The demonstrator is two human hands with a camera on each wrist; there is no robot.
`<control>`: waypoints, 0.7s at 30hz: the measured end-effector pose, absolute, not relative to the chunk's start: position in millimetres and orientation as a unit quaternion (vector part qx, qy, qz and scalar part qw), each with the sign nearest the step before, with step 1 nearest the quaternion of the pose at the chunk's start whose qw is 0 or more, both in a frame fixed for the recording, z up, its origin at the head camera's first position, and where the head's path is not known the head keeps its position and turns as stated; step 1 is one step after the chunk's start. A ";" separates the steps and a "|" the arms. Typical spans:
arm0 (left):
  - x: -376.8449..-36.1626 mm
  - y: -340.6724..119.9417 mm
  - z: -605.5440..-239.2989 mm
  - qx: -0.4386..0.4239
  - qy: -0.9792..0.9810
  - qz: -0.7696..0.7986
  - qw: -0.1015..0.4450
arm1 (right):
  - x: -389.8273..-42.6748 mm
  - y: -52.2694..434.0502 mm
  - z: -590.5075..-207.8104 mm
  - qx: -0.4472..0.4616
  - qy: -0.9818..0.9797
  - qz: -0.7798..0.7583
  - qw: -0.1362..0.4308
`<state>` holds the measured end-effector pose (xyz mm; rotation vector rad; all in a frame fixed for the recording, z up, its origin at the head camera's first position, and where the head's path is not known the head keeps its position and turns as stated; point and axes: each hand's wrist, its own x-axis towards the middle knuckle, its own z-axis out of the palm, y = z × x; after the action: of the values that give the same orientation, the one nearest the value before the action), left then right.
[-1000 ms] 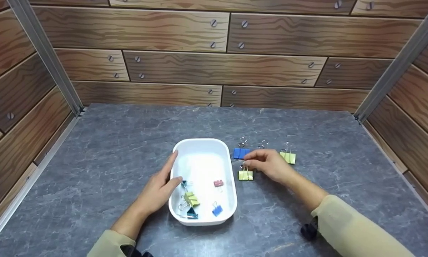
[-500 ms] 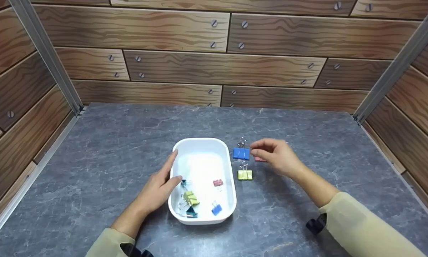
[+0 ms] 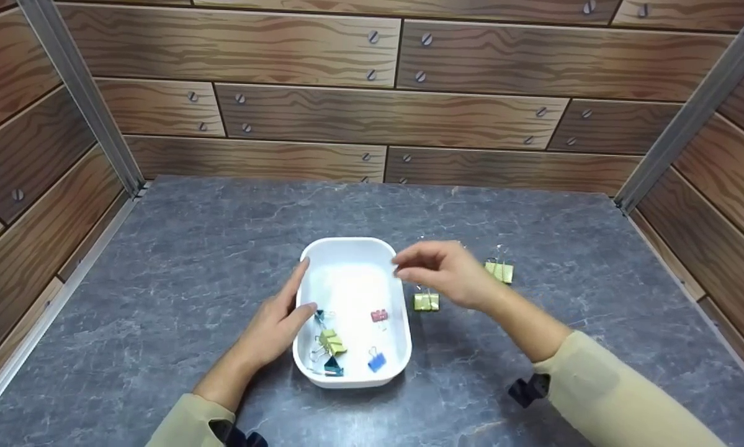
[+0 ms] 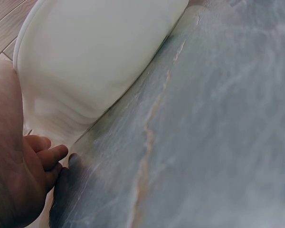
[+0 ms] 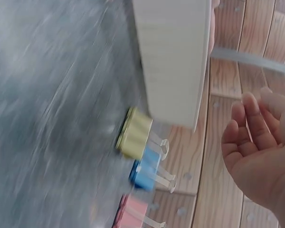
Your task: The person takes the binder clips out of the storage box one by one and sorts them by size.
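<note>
At the left long side of a white plastic tub (image 3: 353,383), my left hand (image 3: 272,332) holds the rim, its thumb over the edge. In the left wrist view its lower fingers lie beside the tub's wall. My right hand (image 3: 449,273) hovers by the tub's right rim, fingers loosely bent, nothing seen between them. Below it stands a yellow binder clip (image 3: 426,302). Another yellow binder clip (image 3: 499,272) is farther right. The right wrist view shows a blue binder clip (image 5: 146,168) and a pink binder clip (image 5: 131,212); in the head view the right hand mostly hides them.
Inside the tub lie a small pink clip (image 3: 379,315), a small blue clip (image 3: 376,362), a yellow clip (image 3: 332,341) and dark teal clips (image 3: 333,366). The grey marbled table (image 3: 223,248) is bounded by wood-patterned walls (image 3: 322,112).
My right hand let go of the near yellow clip, passed rightward over the pink clip, then came back left to the tub's rim. The left hand and tub have stayed put.
</note>
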<state>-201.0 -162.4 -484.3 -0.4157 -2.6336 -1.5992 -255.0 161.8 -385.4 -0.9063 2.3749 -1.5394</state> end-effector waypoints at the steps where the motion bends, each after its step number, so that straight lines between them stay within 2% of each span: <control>1: -201.0 -162.6 -484.3 -0.134 -0.847 -0.514 0.017 | -252.9 156.0 -385.1 -0.314 0.791 -0.516 0.097; 14: -200.0 -164.1 -483.6 -0.136 -0.856 -0.498 0.036 | -234.0 97.3 -402.6 -0.409 0.758 -0.453 0.230; 21: -199.8 -164.2 -484.0 -0.142 -0.856 -0.494 0.047 | -238.1 79.7 -414.3 -0.430 0.756 -0.426 0.247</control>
<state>-199.8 -164.2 -484.0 -0.4333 -2.6134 -1.5078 -238.1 79.7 -414.3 -1.1739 2.0633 -1.1628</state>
